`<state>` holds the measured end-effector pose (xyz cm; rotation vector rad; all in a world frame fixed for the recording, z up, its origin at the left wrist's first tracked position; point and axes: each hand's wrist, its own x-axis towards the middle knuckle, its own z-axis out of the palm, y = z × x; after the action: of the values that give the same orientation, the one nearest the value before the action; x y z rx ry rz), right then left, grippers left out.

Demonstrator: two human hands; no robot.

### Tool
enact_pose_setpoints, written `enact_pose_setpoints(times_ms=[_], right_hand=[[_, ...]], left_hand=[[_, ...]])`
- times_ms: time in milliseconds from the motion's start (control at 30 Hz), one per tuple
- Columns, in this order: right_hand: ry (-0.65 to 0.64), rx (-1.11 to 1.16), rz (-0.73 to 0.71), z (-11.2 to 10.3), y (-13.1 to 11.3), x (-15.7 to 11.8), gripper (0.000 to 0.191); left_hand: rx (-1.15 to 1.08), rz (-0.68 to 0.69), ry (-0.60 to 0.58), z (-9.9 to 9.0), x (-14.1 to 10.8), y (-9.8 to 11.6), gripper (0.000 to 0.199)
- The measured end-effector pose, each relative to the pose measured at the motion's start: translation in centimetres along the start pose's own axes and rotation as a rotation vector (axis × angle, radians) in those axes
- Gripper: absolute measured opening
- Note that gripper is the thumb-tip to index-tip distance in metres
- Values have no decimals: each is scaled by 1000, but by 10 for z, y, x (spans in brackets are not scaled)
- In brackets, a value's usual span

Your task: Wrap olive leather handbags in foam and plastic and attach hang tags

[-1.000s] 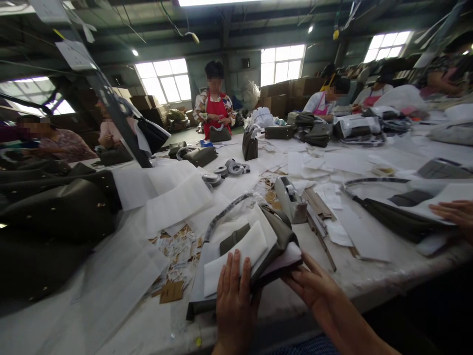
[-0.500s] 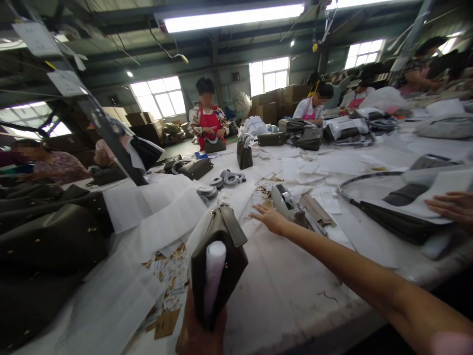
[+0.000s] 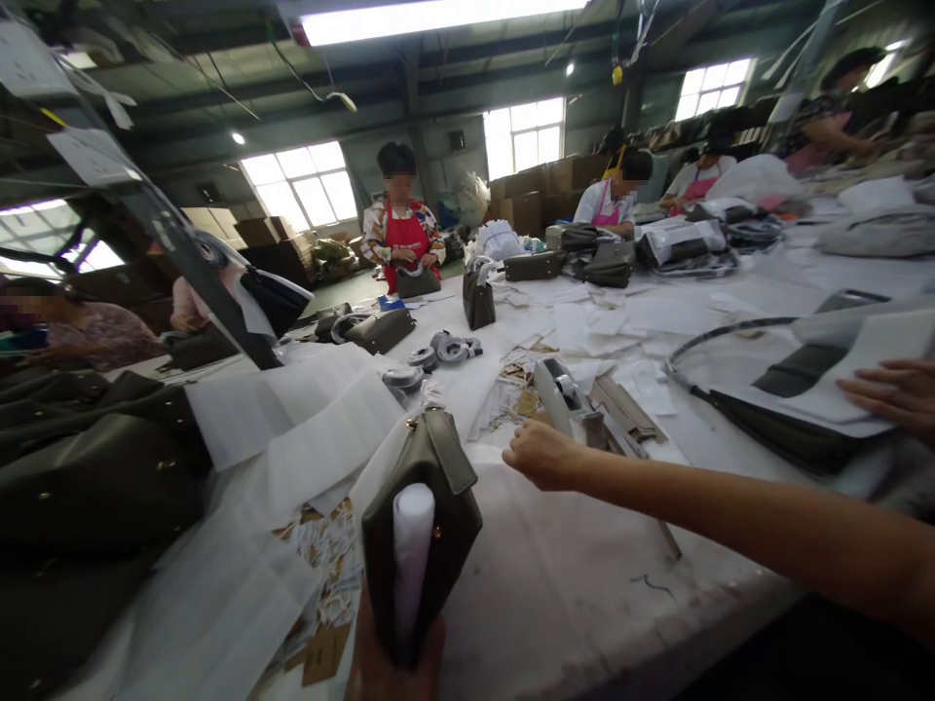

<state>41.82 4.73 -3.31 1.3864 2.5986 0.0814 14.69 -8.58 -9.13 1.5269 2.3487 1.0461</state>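
Handbag [image 3: 456, 521] is by the worktop's [image 3: 537, 584] near edge, L hand [image 3: 394, 657] gripping its lower end. White roll [image 3: 414, 526] sits in the gaping side, wrapped bit [image 3: 432, 394] up top, so prob partway done imo. No outer wrap on the body afaict, can't tell what else is left. R hand [image 3: 544, 456] fingers curled nr tape dispenser [image 3: 553, 391], can't tell if holding anything.

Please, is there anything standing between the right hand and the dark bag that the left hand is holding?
Nothing visible stands between the right hand and the dark bag in the left hand; only the pale table surface shows there. The grey dispenser sits just beyond the right hand, outside that gap.
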Motion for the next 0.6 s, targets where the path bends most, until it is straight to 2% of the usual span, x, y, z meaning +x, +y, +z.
enact_pose_setpoints(times_ms=[133,233,300,367,467,600], right_hand=[[-141,74,109,11,-61,-45,37],[-228,218,86,21,-88,-66,19],[-169,359,121,24,-92,-70,2],[-39,466,192,24,-87,-63,9],[148,539,266,24,-75,-34,38],[255,625,355,39,-72,20,69]], left_hand=[[11,-3,-16,-9,4,10,78],[-13,26,-24,-15,8,12,78],[-45,31,-30,-17,10,12,79],[-84,25,-27,-19,11,11,80],[-127,26,-30,-20,13,9,79],[-139,31,-28,-17,14,7,77]])
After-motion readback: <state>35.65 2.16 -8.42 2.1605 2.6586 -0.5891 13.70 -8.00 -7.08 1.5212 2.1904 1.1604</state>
